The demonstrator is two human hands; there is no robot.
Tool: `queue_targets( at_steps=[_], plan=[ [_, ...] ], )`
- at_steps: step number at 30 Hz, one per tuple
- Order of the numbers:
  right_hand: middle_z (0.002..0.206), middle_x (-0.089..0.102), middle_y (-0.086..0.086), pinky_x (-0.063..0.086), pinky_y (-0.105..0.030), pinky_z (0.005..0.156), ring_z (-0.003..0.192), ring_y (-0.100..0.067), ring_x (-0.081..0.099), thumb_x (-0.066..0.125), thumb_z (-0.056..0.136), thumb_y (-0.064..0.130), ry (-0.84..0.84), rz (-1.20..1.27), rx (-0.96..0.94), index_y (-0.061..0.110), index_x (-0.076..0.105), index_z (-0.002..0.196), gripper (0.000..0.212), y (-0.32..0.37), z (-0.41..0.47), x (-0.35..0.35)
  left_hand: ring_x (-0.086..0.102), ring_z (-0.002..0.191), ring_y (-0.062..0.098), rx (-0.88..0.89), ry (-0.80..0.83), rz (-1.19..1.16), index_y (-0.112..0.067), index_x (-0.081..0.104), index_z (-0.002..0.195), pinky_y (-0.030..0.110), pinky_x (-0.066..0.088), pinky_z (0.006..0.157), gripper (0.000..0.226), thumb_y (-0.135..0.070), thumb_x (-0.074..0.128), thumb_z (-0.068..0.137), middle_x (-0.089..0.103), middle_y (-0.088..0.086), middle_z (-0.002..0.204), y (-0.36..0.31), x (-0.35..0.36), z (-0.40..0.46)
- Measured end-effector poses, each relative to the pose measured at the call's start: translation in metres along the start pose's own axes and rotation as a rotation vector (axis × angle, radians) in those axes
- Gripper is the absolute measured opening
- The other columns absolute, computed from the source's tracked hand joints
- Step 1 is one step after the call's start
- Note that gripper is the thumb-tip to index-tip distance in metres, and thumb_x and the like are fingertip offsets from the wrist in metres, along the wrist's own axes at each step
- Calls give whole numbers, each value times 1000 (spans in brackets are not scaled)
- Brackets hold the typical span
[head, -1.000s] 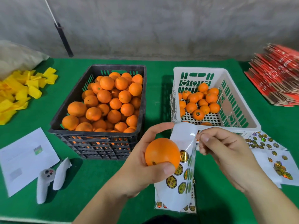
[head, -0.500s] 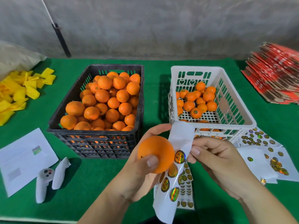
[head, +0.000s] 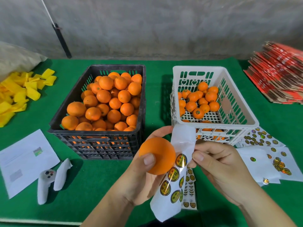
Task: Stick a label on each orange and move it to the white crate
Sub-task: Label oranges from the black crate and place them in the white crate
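My left hand (head: 141,177) grips an orange (head: 158,155) in front of the crates, thumb on its front. A curled label sheet (head: 173,182) with round gold stickers hangs between that orange and my right hand (head: 218,169). My right thumb and forefinger pinch at the sheet's edge beside the top sticker. The black crate (head: 101,138) at centre left is piled with oranges. The white crate (head: 213,123) at centre right holds several labelled oranges.
More label sheets (head: 268,154) lie right of the white crate. A white controller (head: 47,181) and a paper (head: 24,159) lie at the front left. Yellow strips (head: 18,94) lie at far left, a red cardboard stack (head: 278,74) at far right.
The orange and the label sheet have shifted a little left and up in my hands. My right fingers have closed in on the sheet next to the top sticker.
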State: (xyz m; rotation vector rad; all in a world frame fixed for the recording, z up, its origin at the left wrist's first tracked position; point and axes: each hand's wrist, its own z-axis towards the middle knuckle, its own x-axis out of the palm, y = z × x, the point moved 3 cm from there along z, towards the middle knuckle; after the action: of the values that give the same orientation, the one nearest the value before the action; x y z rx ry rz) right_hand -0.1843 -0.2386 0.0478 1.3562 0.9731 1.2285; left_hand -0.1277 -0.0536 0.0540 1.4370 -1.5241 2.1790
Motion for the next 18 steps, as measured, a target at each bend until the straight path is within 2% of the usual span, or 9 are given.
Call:
queue_targets(
  at_steps=[1,4,7,9,11,13,15,17,18],
  plan=[
    [81,77,-12,59,-29,78,77,-22,71,86,80,56,-8,-19,-19,14,83,101,47,0,0,0,52,136,47,-7,66,-8,-20,49,152,57,40,116,77,-38,83,86,52,27,149,-1,-1,0],
    [82,75,-12,58,-30,78,77,-22,68,83,84,56,-21,-60,-86,14,83,106,48,4,-4,2,53,134,50,-51,10,17,-21,55,147,58,44,112,86,-40,93,72,53,31,146,-2,1,1],
    [83,75,-13,61,-41,76,76,-24,68,83,81,60,-60,-153,-135,23,84,104,43,10,-8,6,54,133,51,-25,-34,27,-20,56,145,54,49,109,87,-37,96,69,50,36,146,-1,0,4],
    [82,76,-11,61,-45,75,75,-31,67,81,83,60,-88,-207,-153,27,85,102,38,11,-8,7,47,135,59,-20,-90,83,-19,53,145,67,40,112,91,-38,97,68,41,41,150,-2,0,5],
    [84,78,-9,60,-40,73,75,-29,69,78,87,52,-103,-263,-170,29,85,99,26,12,-8,7,40,133,67,-5,-138,141,-19,50,146,78,29,112,97,-41,98,65,33,47,148,-1,-6,5],
    [82,77,-9,59,-32,72,73,-22,69,72,89,38,-114,-295,-156,27,85,93,17,8,-8,3,40,130,70,21,-152,221,-21,50,146,82,27,110,97,-45,97,65,36,48,143,-2,-9,6],
    [76,75,-9,57,-26,71,70,-17,67,69,91,27,-144,-266,-122,22,83,86,16,3,-5,1,45,128,66,27,-141,311,-22,49,147,79,31,110,99,-50,96,64,43,44,139,-2,-12,7],
    [72,73,-9,56,-24,68,65,-15,65,67,97,11,-292,-196,-94,20,82,83,22,2,-1,-6,58,117,56,23,-125,358,-27,47,148,66,45,107,96,-48,95,67,57,30,129,-3,-10,8],
    [72,74,-7,55,-22,66,64,-13,66,66,98,9,-386,-205,-125,22,82,85,24,6,-1,-10,64,106,45,27,-134,414,-33,46,148,56,52,99,92,-43,93,70,64,17,120,-3,-12,8]
  ],
)
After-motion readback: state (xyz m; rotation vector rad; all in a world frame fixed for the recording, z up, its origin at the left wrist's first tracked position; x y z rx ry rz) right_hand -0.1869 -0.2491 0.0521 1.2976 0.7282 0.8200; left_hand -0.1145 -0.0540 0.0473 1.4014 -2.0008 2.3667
